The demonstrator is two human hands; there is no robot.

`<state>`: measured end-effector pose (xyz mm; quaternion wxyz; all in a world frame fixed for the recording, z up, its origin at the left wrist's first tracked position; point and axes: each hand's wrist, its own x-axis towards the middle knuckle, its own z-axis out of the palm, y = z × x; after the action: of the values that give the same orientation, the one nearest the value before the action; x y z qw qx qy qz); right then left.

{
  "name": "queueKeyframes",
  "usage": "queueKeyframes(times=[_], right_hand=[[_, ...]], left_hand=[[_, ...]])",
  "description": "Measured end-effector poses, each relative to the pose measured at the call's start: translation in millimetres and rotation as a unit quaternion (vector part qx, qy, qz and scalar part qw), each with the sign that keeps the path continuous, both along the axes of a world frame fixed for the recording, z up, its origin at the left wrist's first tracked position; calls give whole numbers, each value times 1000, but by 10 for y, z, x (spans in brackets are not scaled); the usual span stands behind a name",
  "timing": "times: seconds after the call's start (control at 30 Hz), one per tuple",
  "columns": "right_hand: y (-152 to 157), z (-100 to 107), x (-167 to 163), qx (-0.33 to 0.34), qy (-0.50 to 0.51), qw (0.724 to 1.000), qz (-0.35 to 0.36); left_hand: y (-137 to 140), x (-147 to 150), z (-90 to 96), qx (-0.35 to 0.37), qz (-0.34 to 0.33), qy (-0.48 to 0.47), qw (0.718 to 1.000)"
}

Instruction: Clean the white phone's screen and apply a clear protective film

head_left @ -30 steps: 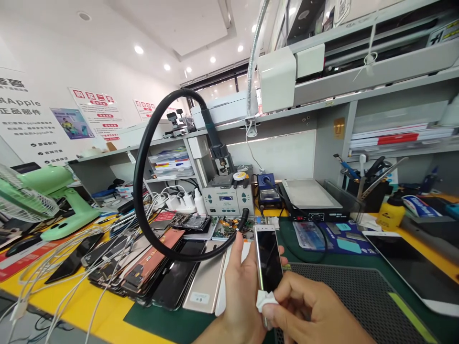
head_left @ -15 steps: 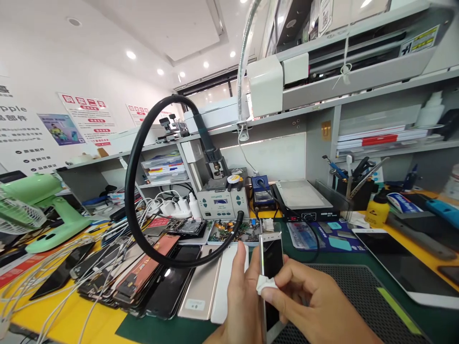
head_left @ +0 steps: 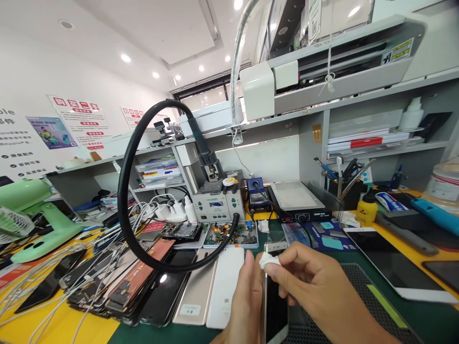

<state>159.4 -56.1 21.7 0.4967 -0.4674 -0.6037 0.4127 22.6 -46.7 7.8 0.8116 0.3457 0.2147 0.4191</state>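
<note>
My left hand (head_left: 244,298) is wrapped round the left edge of a white-framed smartphone (head_left: 275,310), held tilted up with its black screen facing me. Between the thumb and fingers of my right hand (head_left: 311,282) is a crumpled white tissue (head_left: 268,260), pressed near the upper left part of the phone. My right fingers cover part of the upper screen. Below the phone lies a dark perforated mat (head_left: 362,296) on a green work mat.
Left of my hands lie a white phone (head_left: 225,286), a gold phone (head_left: 197,286) and stacked screens (head_left: 139,282). A hot-air station (head_left: 217,205) with a looping black hose (head_left: 124,191) stands behind a parts tray (head_left: 233,234). Right sits a large white-framed tablet (head_left: 394,265).
My right hand has slid the tissue up along the phone's left side toward its top. My left hand still holds the phone. The whole view has shifted slightly.
</note>
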Motion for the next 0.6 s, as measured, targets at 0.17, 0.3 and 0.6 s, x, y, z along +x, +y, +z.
queueKeyframes(times=[0.17, 0.3, 0.6], right_hand=[[32, 49, 38, -29, 65, 997, -11], [30, 114, 50, -19, 77, 997, -23], [45, 176, 100, -6, 59, 998, -13]], left_hand=[[8, -7, -63, 7, -22, 33, 999], [45, 5, -129, 40, -31, 49, 997], [48, 16, -122, 50, -7, 80, 995]])
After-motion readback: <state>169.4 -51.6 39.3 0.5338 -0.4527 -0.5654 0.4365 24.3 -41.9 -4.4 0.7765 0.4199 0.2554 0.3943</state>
